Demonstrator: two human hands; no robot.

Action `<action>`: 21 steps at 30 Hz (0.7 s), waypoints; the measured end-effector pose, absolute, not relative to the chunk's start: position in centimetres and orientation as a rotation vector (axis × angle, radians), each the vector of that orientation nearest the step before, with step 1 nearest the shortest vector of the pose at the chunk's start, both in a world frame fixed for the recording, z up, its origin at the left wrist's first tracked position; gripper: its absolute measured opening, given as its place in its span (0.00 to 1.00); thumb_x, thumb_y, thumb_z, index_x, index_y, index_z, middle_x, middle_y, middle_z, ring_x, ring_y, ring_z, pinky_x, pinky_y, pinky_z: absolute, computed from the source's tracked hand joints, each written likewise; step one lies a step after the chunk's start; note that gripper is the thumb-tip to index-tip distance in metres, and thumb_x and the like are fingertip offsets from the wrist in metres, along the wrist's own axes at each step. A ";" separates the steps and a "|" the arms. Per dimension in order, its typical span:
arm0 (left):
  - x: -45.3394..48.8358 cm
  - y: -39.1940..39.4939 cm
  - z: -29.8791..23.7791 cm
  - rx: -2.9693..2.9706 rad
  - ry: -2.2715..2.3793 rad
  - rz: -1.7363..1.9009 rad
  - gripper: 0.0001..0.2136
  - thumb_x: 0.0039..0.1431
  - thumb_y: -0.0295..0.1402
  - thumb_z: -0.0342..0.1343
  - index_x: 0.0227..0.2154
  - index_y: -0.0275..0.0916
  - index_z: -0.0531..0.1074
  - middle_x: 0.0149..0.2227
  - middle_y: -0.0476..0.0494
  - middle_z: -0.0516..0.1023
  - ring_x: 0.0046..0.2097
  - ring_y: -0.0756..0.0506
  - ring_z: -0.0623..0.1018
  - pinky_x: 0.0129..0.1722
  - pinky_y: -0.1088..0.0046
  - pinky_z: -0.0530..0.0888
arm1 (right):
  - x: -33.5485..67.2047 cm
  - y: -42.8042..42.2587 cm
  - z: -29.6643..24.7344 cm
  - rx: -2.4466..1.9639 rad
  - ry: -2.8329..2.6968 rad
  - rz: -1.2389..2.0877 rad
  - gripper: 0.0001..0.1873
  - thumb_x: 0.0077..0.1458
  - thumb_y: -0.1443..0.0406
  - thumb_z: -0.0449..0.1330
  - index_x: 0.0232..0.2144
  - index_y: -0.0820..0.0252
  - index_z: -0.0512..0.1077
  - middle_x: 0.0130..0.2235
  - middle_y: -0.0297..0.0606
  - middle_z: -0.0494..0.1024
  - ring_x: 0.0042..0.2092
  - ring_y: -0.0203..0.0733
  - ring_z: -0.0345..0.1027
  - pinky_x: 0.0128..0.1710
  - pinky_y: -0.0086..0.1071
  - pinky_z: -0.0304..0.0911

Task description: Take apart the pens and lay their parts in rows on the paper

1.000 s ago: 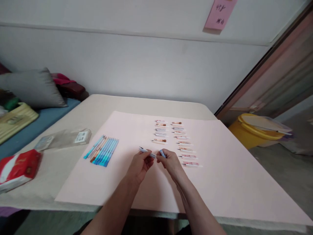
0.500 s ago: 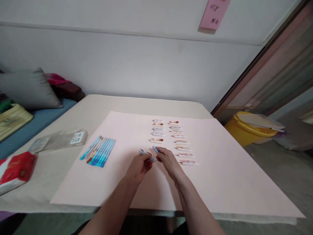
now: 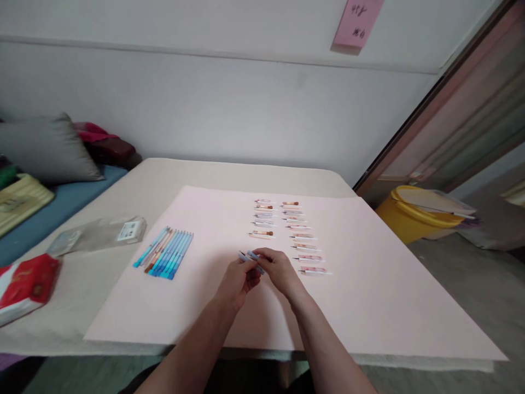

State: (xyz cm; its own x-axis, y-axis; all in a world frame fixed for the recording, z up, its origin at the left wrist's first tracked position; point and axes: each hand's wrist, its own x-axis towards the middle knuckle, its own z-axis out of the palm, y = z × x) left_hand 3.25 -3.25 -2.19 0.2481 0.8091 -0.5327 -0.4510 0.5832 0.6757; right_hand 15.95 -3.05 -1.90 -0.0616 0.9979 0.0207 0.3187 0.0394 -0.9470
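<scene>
My left hand is closed on a slim, pale pen part with a dark tip, angled up to the left. In my right hand a short light-blue pen piece is pinched; it meets or overlaps the left hand's part, and I cannot tell whether they join. Both hands are above the pink sheet. Just beyond them lie two columns of separated pen parts, short patterned barrels beside thin pale sticks. To the left, several blue and brown pens lie side by side.
A clear plastic bag with a label and a red-and-white packet lie on the table's left side. A yellow bucket stands beyond the right edge. A white wall rises behind the table.
My right hand has moved left, bringing the light-blue piece from a small gap away to the pen part in my left hand. The laid-out pens have not moved.
</scene>
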 end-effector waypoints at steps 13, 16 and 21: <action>3.3 -3.2 -2.0 0.416 0.973 0.925 0.04 0.48 0.27 0.59 0.29 0.34 0.70 0.26 0.46 0.73 0.26 0.53 0.73 0.27 0.79 0.70 | 15.6 -3.1 -1.5 -1.525 -1.626 0.791 0.16 0.49 0.73 0.51 0.34 0.57 0.77 0.36 0.38 0.77 0.40 0.39 0.70 0.41 0.33 0.64; 3.3 -3.2 -2.1 0.431 0.980 0.936 0.05 0.48 0.27 0.59 0.29 0.34 0.70 0.26 0.46 0.73 0.26 0.53 0.73 0.27 0.79 0.70 | 15.5 -3.1 -1.7 -1.527 -1.650 0.705 0.15 0.49 0.74 0.52 0.33 0.57 0.77 0.35 0.38 0.76 0.39 0.39 0.69 0.41 0.33 0.63; 3.4 -3.2 -2.3 0.447 0.970 0.959 0.06 0.47 0.28 0.59 0.30 0.34 0.70 0.26 0.47 0.73 0.27 0.53 0.73 0.28 0.79 0.70 | 15.2 -3.2 -1.7 -1.537 -1.630 0.697 0.14 0.48 0.74 0.53 0.32 0.57 0.76 0.34 0.37 0.76 0.38 0.38 0.69 0.40 0.32 0.63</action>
